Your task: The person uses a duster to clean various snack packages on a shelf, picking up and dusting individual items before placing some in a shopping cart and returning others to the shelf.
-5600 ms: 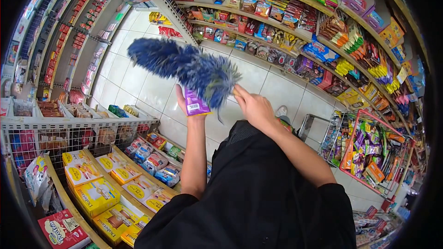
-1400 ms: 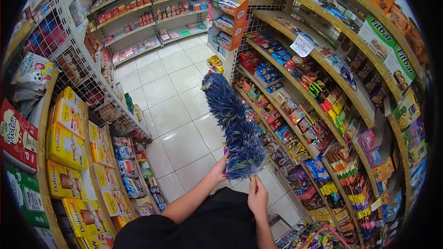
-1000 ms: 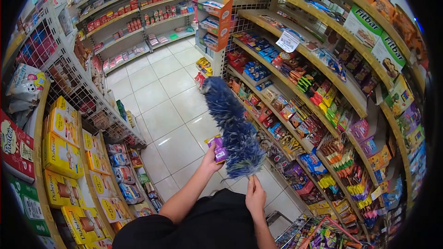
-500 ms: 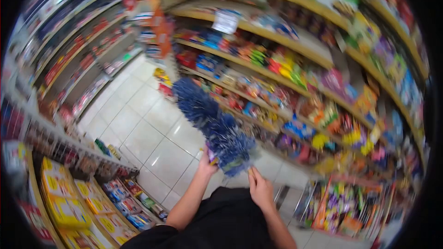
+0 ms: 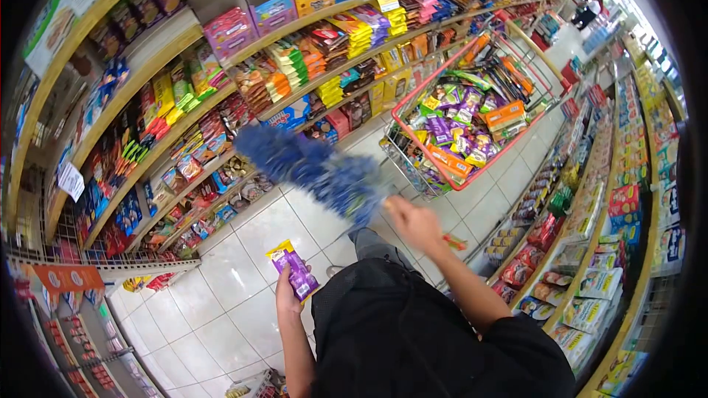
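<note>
My left hand (image 5: pixel 289 296) is closed round the lower left side of a purple and yellow snack packet (image 5: pixel 295 269), held up over the floor tiles. In my right hand (image 5: pixel 414 222) is the handle end of a fluffy blue duster (image 5: pixel 310 171), smeared by motion. Its head points up and to the left, overlapping the lower snack shelves in this view. The packet and the duster are apart.
A red-rimmed shopping cart (image 5: pixel 463 186) full of purple, green and orange packets stands ahead on the right. Stocked snack shelves (image 5: pixel 254 110) run along the left and front, more shelves (image 5: pixel 582 250) on the right. A person (image 5: pixel 588 11) stands far down the aisle.
My view has swung right, bringing the cart ahead of me. The packet, largely hidden behind the duster before, now shows clearly. My hands have moved further apart, each keeping its hold.
</note>
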`<state>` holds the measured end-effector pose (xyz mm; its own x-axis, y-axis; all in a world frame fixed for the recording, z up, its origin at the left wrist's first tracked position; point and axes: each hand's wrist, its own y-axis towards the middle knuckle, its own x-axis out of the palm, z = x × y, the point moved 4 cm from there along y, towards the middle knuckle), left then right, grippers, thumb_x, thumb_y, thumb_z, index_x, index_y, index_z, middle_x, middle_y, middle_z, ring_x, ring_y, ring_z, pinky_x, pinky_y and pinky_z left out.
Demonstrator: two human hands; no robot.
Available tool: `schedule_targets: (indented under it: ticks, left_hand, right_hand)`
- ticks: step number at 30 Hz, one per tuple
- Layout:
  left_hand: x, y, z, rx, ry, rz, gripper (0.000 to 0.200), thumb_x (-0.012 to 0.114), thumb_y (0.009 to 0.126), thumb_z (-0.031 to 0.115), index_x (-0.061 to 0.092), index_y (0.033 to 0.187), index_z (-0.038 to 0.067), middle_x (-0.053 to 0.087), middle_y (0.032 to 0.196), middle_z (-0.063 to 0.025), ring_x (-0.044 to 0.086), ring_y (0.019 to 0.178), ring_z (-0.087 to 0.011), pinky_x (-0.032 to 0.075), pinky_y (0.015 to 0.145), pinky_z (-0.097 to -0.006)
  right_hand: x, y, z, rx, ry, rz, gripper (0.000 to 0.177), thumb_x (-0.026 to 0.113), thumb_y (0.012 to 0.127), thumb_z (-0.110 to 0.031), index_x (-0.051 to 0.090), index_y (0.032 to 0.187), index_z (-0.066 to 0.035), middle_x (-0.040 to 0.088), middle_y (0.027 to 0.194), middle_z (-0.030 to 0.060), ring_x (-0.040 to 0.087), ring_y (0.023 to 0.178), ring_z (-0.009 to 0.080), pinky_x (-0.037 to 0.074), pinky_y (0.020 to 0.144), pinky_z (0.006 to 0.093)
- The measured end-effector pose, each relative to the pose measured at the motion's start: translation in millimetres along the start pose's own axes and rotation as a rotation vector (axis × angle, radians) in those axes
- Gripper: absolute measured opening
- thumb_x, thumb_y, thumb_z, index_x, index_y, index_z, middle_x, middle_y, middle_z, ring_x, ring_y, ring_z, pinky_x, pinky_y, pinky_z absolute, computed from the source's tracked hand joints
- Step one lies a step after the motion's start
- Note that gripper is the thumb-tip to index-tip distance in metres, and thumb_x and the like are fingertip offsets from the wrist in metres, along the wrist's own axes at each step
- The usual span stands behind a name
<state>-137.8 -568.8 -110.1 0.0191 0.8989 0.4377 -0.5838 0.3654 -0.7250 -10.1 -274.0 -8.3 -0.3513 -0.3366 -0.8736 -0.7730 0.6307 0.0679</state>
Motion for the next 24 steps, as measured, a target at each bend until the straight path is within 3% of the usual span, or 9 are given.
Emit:
schedule_targets:
  ticks: [3,7,9,11,13,14,18,21,24]
  left_hand:
    - [6.2,27.7,8.9,-0.038,-0.032,-0.025,0.037,0.047,0.093,0.031,0.052,0.112,0.001,0.062,0.099,-0.0118,0.061,0.090,-0.0237,0.051,0.078,-0.0369]
    - [31.7,57.2,39.3,0.036,0.005,-0.062,0.035,0.045,0.093,0.031,0.053,0.109,0.001,0.062,0.096,-0.0116,0.062,0.088,-0.0234,0.052,0.076,-0.0369]
    - [51.9,65.4,54.3,0.038,0.050,-0.018,0.032,0.045,0.093,0.029,0.053,0.108,0.002,0.063,0.094,-0.0118,0.063,0.084,-0.0219,0.053,0.071,-0.0357]
    - [68.4,75.6,65.1,0.034,0.059,0.014,0.030,0.046,0.093,0.027,0.052,0.109,0.003,0.063,0.092,-0.0121,0.064,0.081,-0.0212,0.054,0.068,-0.0354]
    - [86.6,79.6,75.5,0.036,0.087,0.016,0.031,0.046,0.093,0.027,0.051,0.111,0.002,0.063,0.092,-0.0116,0.064,0.082,-0.0211,0.054,0.069,-0.0360]
    - [95.0,79.9,80.3,0.047,0.096,0.024,0.032,0.047,0.093,0.027,0.051,0.112,0.001,0.063,0.093,-0.0115,0.064,0.082,-0.0210,0.054,0.070,-0.0357]
    - [126.2,88.1,90.3,0.033,0.184,0.042,0.034,0.047,0.093,0.029,0.051,0.113,0.002,0.064,0.095,-0.0127,0.064,0.084,-0.0210,0.053,0.073,-0.0356]
    - [150.9,92.0,99.5,0.072,0.133,0.052,0.036,0.047,0.093,0.029,0.050,0.116,0.002,0.063,0.099,-0.0119,0.064,0.086,-0.0208,0.053,0.075,-0.0359]
    - [173.7,87.7,118.6,0.014,0.020,-0.055,0.038,0.045,0.093,0.030,0.049,0.120,0.002,0.061,0.108,-0.0121,0.061,0.098,-0.0210,0.052,0.082,-0.0394]
  right_hand:
    - [-39.4,12.0,66.4,0.089,-0.031,0.236,0.024,0.054,0.087,-0.031,0.060,0.105,-0.016,0.063,0.071,0.0150,0.061,0.062,0.0339,0.048,0.054,0.0435]
    - [-77.2,42.4,151.7,0.292,-0.099,0.343,0.022,0.055,0.087,-0.030,0.061,0.098,-0.012,0.062,0.075,0.0167,0.061,0.065,0.0346,0.046,0.054,0.0434]
    - [-82.7,64.1,184.9,0.314,-0.210,0.414,0.021,0.057,0.086,-0.026,0.061,0.100,-0.011,0.061,0.075,0.0193,0.059,0.067,0.0369,0.046,0.058,0.0443]
    - [-78.7,81.8,217.8,0.196,-0.394,0.431,0.020,0.060,0.083,-0.024,0.063,0.097,-0.009,0.058,0.077,0.0204,0.057,0.072,0.0381,0.044,0.064,0.0446]
    - [-71.1,95.0,238.7,0.280,-0.381,0.402,0.018,0.063,0.080,-0.022,0.065,0.090,-0.006,0.057,0.079,0.0199,0.055,0.075,0.0378,0.043,0.068,0.0446]
    - [-69.7,99.6,240.7,0.274,-0.388,0.467,0.023,0.063,0.082,-0.027,0.067,0.081,-0.004,0.057,0.075,0.0199,0.056,0.071,0.0362,0.044,0.062,0.0442]
    - [-61.1,105.5,263.8,0.307,-0.381,0.271,0.022,0.059,0.084,-0.024,0.062,0.093,-0.004,0.061,0.075,0.0189,0.059,0.070,0.0355,0.045,0.061,0.0428]
    - [-67.7,109.1,264.3,0.452,-0.338,0.140,0.041,0.058,0.085,-0.039,0.064,0.101,-0.002,0.064,0.080,0.0162,0.061,0.074,0.0326,0.047,0.063,0.0411]
    - [-73.2,113.2,266.7,0.541,-0.291,0.004,0.047,0.056,0.087,-0.042,0.060,0.109,0.000,0.063,0.090,0.0202,0.061,0.082,0.0328,0.047,0.066,0.0426]
